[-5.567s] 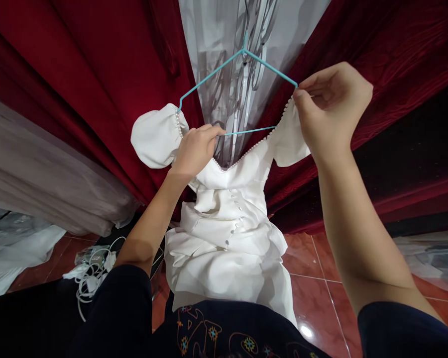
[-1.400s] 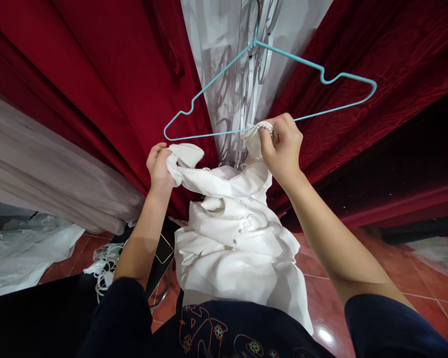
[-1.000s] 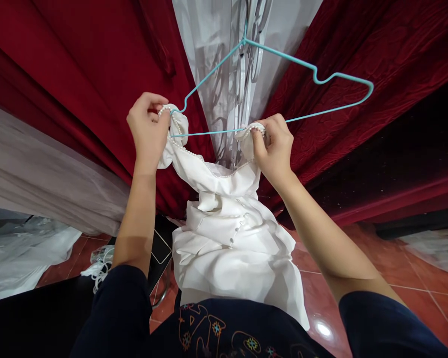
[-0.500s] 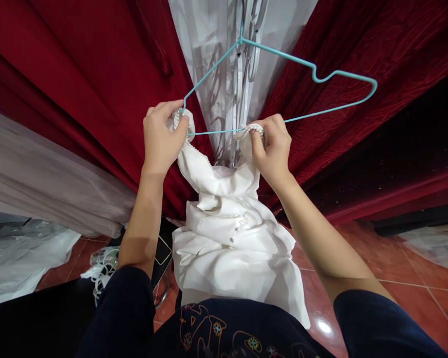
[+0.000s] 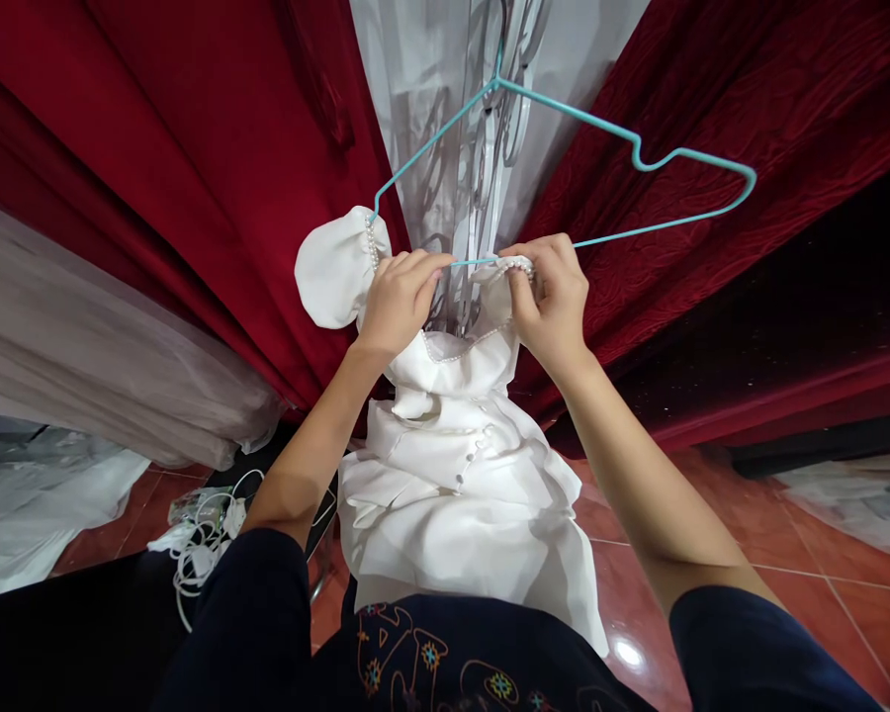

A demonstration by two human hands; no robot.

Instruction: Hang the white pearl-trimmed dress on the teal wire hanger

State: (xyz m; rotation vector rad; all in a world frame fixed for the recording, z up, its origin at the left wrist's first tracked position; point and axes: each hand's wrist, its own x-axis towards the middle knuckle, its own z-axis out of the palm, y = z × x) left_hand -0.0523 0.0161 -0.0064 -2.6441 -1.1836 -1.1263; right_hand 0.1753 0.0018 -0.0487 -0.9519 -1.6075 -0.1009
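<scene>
A white dress (image 5: 467, 470) with a pearl-trimmed neckline and small buttons hangs in front of me. Its left puff sleeve (image 5: 333, 267) sits over the left end of a light blue hanger (image 5: 564, 107). My left hand (image 5: 404, 297) is closed, thumb against fingers, on the hanger's lower bar; it hides part of the neckline. In my right hand (image 5: 553, 297), the pearl-edged right shoulder of the dress (image 5: 515, 265) is pinched beside that bar. The hanger's right end bears no cloth.
Dark red curtains (image 5: 193, 129) flank a white metal rack (image 5: 482, 178) behind the hanger. Tangled white cables (image 5: 200, 554) lie on a black surface (image 5: 66, 623) at lower left. Pale tulle (image 5: 59, 494) hangs at left, above a red tiled floor (image 5: 801, 554).
My left hand has let go of the left sleeve and moved right and down to the lower bar. That sleeve now stays on the hanger's end. My right hand keeps its grip.
</scene>
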